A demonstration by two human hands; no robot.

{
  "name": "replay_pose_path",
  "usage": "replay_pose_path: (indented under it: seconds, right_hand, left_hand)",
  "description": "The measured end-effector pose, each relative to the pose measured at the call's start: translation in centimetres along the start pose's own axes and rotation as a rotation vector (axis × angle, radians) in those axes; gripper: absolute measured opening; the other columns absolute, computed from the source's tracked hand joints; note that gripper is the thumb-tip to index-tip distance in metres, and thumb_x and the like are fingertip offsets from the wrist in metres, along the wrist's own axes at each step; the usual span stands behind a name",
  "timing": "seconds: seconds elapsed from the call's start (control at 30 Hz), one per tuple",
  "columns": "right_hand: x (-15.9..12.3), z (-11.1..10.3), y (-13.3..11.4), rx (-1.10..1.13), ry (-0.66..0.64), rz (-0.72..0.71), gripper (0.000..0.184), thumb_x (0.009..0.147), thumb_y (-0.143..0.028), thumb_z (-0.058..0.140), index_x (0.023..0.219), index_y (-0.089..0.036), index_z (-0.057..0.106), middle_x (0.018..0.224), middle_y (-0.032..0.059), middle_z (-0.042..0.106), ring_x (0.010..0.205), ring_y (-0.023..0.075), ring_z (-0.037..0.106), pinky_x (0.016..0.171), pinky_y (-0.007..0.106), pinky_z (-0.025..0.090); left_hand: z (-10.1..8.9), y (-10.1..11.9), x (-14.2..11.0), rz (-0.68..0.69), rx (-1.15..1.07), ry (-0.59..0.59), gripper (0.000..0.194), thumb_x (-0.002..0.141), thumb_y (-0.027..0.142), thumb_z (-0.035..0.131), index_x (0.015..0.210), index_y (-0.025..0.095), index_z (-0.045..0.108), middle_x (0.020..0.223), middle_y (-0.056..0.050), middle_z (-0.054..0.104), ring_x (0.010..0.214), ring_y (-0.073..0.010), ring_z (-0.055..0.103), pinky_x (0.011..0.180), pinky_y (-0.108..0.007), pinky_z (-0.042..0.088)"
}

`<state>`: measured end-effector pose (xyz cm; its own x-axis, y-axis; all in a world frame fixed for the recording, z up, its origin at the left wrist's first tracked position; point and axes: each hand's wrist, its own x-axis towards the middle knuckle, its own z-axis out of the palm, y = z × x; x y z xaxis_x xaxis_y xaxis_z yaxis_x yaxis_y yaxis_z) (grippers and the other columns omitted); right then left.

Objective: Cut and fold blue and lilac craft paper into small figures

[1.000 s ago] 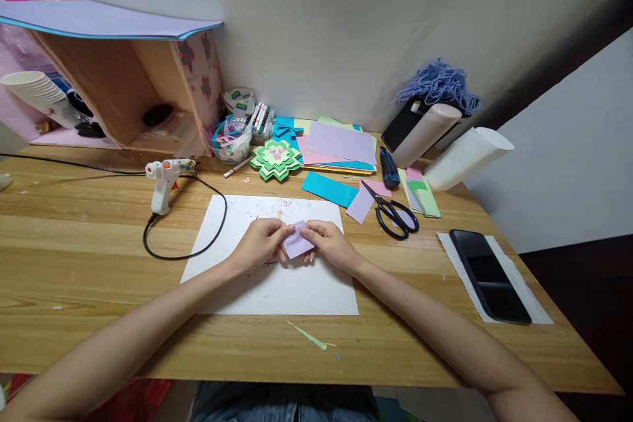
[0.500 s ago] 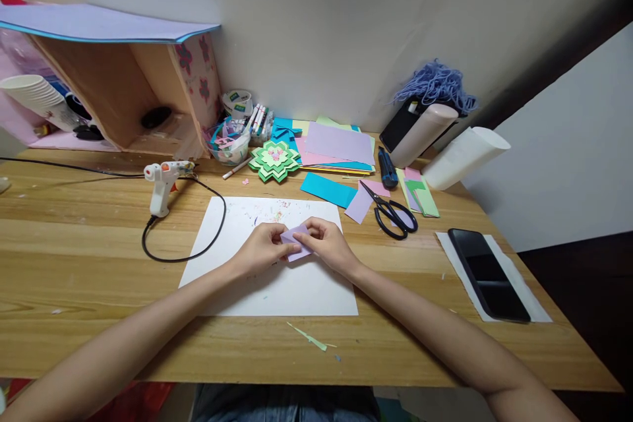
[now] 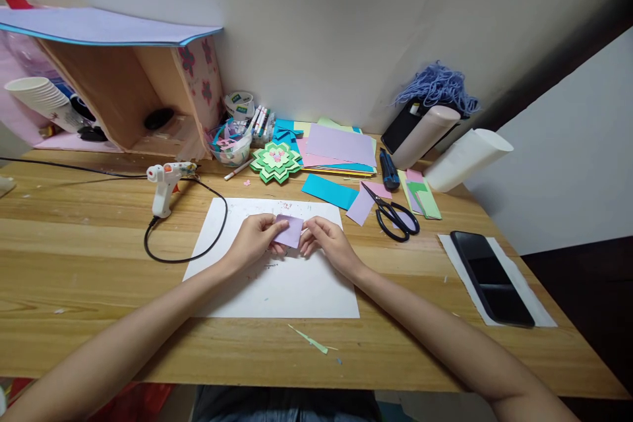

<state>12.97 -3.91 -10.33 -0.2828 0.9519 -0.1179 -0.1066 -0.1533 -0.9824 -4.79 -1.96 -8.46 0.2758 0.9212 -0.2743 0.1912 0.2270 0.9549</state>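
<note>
Head camera is showing me the left hand [image 3: 251, 239] pinching the lilac paper [image 3: 291, 233] above the white sheet [image 3: 297, 291]; the right hand [image 3: 328, 244] is hovering by its edge, grip unclear to me.

Head-worn camera, facing forward and down, desk [image 3: 89, 264] near

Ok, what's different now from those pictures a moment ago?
The purple paper square has shifted slightly left and away from the person. The left grip still holds it; the right grip has come off its face to beside its right edge, contact unclear. The white sheet, scissors and glue gun stayed put.
</note>
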Motion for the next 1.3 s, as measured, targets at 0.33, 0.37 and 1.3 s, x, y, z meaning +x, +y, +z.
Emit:
replay_pose_path:
  seconds: [0.33, 0.37, 1.3]
  right_hand:
    - [-0.3, 0.0, -0.1, -0.086, 0.083, -0.135, 0.031, 0.076, -0.036, 0.064, 0.099, -0.021, 0.051, 0.055, -0.0070, 0.057, 0.050, 0.0099, 0.057, 0.053, 0.022, 0.047]
    - [-0.3, 0.0, -0.2, -0.105, 0.065, -0.153, 0.026, 0.078, -0.036, 0.062, 0.098, -0.021, 0.054, 0.060, -0.0050, 0.058, 0.052, 0.0102, 0.058, 0.054, 0.023, 0.049]
    - [-0.3, -0.4, -0.5, -0.611, 0.090, -0.345, 0.009, 0.074, -0.030, 0.068, 0.075, -0.021, 0.068, 0.077, 0.0012, 0.046, 0.072, 0.0140, 0.047, 0.063, 0.027, 0.040]
  left_hand:
    - [0.8, -0.2, -0.3, 0.030, -0.080, -0.101, 0.037, 0.062, 0.034, 0.074, 0.087, 0.010, 0.063, 0.080, -0.005, 0.067, 0.068, -0.0154, 0.062, 0.063, -0.026, 0.050]
    - [0.7, -0.1, -0.3, 0.017, -0.078, -0.090, 0.037, 0.062, 0.036, 0.074, 0.087, 0.010, 0.063, 0.080, -0.005, 0.067, 0.068, -0.0156, 0.062, 0.064, -0.027, 0.049]
    - [0.0, -0.3, -0.5, 0.056, -0.009, -0.161, 0.036, 0.065, 0.040, 0.071, 0.083, 0.010, 0.066, 0.072, -0.007, 0.066, 0.059, -0.0139, 0.057, 0.053, -0.024, 0.040]
